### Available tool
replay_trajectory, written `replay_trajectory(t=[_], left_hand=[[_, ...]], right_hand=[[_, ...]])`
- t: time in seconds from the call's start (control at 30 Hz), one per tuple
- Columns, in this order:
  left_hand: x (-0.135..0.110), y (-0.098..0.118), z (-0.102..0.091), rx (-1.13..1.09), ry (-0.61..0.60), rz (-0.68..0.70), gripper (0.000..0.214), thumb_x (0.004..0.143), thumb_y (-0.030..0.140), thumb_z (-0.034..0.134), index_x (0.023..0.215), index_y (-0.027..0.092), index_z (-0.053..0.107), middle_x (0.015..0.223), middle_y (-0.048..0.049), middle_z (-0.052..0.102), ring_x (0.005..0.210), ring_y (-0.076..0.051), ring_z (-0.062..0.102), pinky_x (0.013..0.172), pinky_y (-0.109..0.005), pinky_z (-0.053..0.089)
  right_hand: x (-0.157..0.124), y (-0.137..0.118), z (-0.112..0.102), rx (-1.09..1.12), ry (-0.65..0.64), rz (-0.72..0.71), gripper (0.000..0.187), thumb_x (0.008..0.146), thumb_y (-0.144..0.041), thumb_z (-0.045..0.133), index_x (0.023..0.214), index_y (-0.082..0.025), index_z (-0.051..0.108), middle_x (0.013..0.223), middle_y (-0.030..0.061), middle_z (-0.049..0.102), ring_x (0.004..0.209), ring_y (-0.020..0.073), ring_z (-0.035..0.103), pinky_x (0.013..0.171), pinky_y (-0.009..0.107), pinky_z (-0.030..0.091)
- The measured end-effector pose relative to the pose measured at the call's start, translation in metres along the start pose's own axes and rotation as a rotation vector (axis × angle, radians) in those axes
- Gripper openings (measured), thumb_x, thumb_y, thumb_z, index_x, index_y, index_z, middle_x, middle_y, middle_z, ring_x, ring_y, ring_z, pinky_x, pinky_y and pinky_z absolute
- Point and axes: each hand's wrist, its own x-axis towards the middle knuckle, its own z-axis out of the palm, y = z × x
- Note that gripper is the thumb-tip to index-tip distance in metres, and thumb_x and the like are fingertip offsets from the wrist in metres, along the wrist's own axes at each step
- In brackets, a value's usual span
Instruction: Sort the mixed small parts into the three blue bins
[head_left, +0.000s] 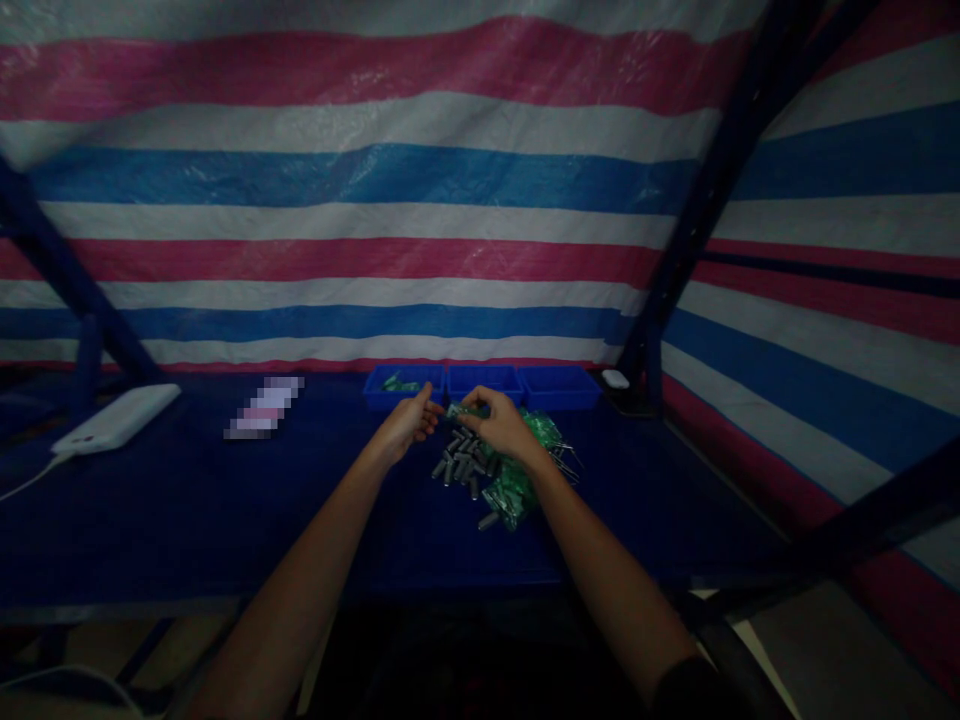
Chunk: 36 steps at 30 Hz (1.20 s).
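My right hand (501, 424) pinches a small clear-green plastic packet (456, 411) between thumb and fingers, above the table. Just left of the packet is my left hand (411, 422), its thumb raised apart from the loosely curled fingers, with nothing visible in it. Beneath the hands lies a pile of short grey metal cylinders (459, 465). Green plastic packets (513, 494) are heaped to the right of the cylinders, partly hidden by my right forearm. Thin metal rods (568, 462) stick out at the heap's right side.
Three blue trays stand in a row at the back: the left tray (375, 402) holds some green packets, beside a middle tray (484, 378) and a right tray (562, 388). A white power bank (120, 418) with a cable and a pixelated flat object (264, 408) lie left. A small white case (616, 379) sits back right.
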Motion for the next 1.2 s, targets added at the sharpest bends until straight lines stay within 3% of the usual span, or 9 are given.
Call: replay_trajectory(t=[0.1, 0.23, 0.37, 0.53, 0.6, 0.7, 0.83, 1.03, 1.2], left_hand=[[-0.004, 0.002, 0.004, -0.044, -0.194, -0.096, 0.047, 0.073, 0.057, 0.05, 0.065, 0.012, 0.06, 0.053, -0.0021, 0.055, 0.04, -0.007, 0.047, 0.035, -0.015, 0.026], [-0.006, 0.002, 0.007, -0.154, -0.241, 0.139, 0.027, 0.063, 0.037, 0.069, 0.075, 0.014, 0.061, 0.063, 0.0001, 0.058, 0.048, -0.007, 0.051, 0.04, -0.015, 0.033], [-0.008, 0.004, 0.006, -0.01, -0.035, 0.422, 0.023, 0.064, 0.032, 0.067, 0.08, 0.016, 0.062, 0.071, -0.0016, 0.062, 0.059, -0.012, 0.057, 0.046, -0.019, 0.041], [-0.005, 0.016, -0.009, 0.446, 0.474, 0.966, 0.017, 0.078, 0.03, 0.054, 0.088, 0.02, 0.064, 0.094, -0.0055, 0.062, 0.09, -0.019, 0.056, 0.077, -0.029, 0.045], [0.005, 0.016, -0.019, 0.589, 0.616, 1.004, 0.02, 0.081, 0.029, 0.051, 0.093, 0.021, 0.063, 0.099, -0.0069, 0.061, 0.098, -0.02, 0.053, 0.089, -0.034, 0.039], [0.018, 0.006, -0.028, 0.836, 0.623, 0.894, 0.029, 0.075, 0.03, 0.058, 0.102, 0.019, 0.061, 0.105, -0.0104, 0.058, 0.108, -0.027, 0.045, 0.095, -0.041, 0.033], [0.019, -0.01, -0.014, 0.972, 0.479, 0.914, 0.034, 0.08, 0.031, 0.051, 0.109, 0.017, 0.057, 0.108, -0.0116, 0.057, 0.107, -0.026, 0.044, 0.095, -0.041, 0.034], [0.013, -0.015, 0.021, 1.205, -0.177, 0.896, 0.035, 0.077, 0.029, 0.056, 0.11, 0.019, 0.056, 0.111, -0.0073, 0.059, 0.105, -0.021, 0.05, 0.093, -0.033, 0.037], [0.011, -0.009, 0.025, 1.368, -0.13, 0.816, 0.024, 0.079, 0.024, 0.052, 0.101, 0.021, 0.061, 0.098, -0.0065, 0.066, 0.092, -0.022, 0.059, 0.084, -0.032, 0.041]], right_hand=[[0.0, -0.001, -0.004, -0.025, 0.111, -0.199, 0.009, 0.065, -0.009, 0.055, 0.065, -0.018, 0.057, 0.077, -0.0003, 0.057, 0.082, 0.0157, 0.051, 0.081, 0.032, 0.037], [-0.004, -0.001, 0.0, -0.158, 0.215, -0.253, 0.019, 0.065, -0.006, 0.051, 0.066, -0.021, 0.063, 0.107, 0.0043, 0.047, 0.106, 0.0216, 0.041, 0.093, 0.04, 0.03], [-0.004, 0.004, 0.006, -0.217, 0.269, -0.164, 0.029, 0.069, -0.006, 0.047, 0.079, -0.025, 0.067, 0.108, 0.0059, 0.041, 0.106, 0.0236, 0.037, 0.094, 0.043, 0.03], [0.001, 0.012, 0.0, -0.238, 0.337, -0.044, 0.019, 0.069, -0.014, 0.052, 0.077, -0.023, 0.066, 0.094, 0.0062, 0.045, 0.096, 0.0235, 0.041, 0.09, 0.043, 0.034], [0.004, 0.015, -0.009, -0.234, 0.404, -0.037, 0.017, 0.07, -0.017, 0.051, 0.078, -0.022, 0.066, 0.09, 0.0058, 0.047, 0.094, 0.0229, 0.042, 0.089, 0.041, 0.035], [0.006, 0.024, -0.028, -0.27, 0.506, 0.027, 0.017, 0.072, -0.02, 0.05, 0.08, -0.02, 0.065, 0.087, 0.0068, 0.05, 0.092, 0.0233, 0.043, 0.087, 0.04, 0.035], [0.005, 0.039, -0.047, -0.396, 0.509, 0.147, 0.017, 0.074, -0.022, 0.049, 0.079, -0.019, 0.065, 0.083, 0.0082, 0.053, 0.089, 0.024, 0.044, 0.085, 0.04, 0.033], [0.004, 0.041, -0.044, -0.474, 0.344, 0.179, 0.021, 0.078, -0.025, 0.047, 0.08, -0.019, 0.067, 0.083, 0.0066, 0.059, 0.089, 0.0205, 0.047, 0.085, 0.034, 0.031], [0.003, 0.028, -0.032, -0.497, 0.235, 0.139, 0.021, 0.079, -0.024, 0.047, 0.082, -0.018, 0.067, 0.086, 0.0073, 0.06, 0.093, 0.0201, 0.048, 0.086, 0.032, 0.03]])
